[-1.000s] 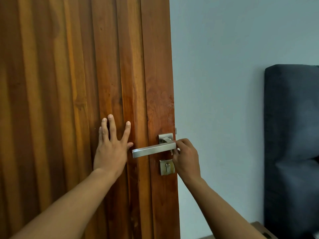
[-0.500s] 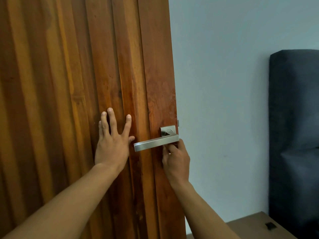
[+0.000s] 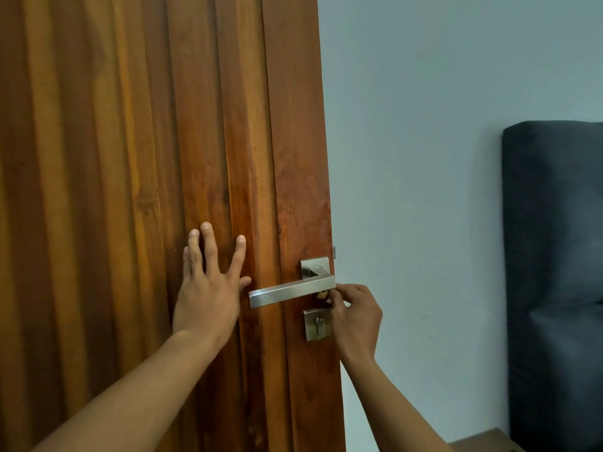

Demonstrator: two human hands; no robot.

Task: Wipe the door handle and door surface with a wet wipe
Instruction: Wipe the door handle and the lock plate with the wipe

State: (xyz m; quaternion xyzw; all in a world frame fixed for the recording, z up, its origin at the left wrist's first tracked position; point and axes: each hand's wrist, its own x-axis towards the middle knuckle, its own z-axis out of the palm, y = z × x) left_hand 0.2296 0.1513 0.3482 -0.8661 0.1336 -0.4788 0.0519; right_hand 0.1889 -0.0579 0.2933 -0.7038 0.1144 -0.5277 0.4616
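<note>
The brown wooden door (image 3: 137, 164) with vertical grooves fills the left half of the view. Its brushed metal lever handle (image 3: 287, 292) points left from a square plate near the door's right edge. A keyhole plate (image 3: 315, 324) sits just below. My left hand (image 3: 208, 285) lies flat on the door left of the handle's tip, fingers spread. My right hand (image 3: 354, 316) is at the handle's pivot end by the door edge, fingertips pinched together under the lever. No wet wipe shows, and I cannot tell if those fingers hide one.
Beyond the door's edge is a pale blue-grey wall (image 3: 424, 158). A dark grey padded headboard (image 3: 554, 256) stands at the far right, with the corner of a wooden surface (image 3: 483, 442) below it.
My right hand has moved from below the lever, where it covered the keyhole plate, out to the right at the lever's pivot end. My left hand has stayed flat on the door.
</note>
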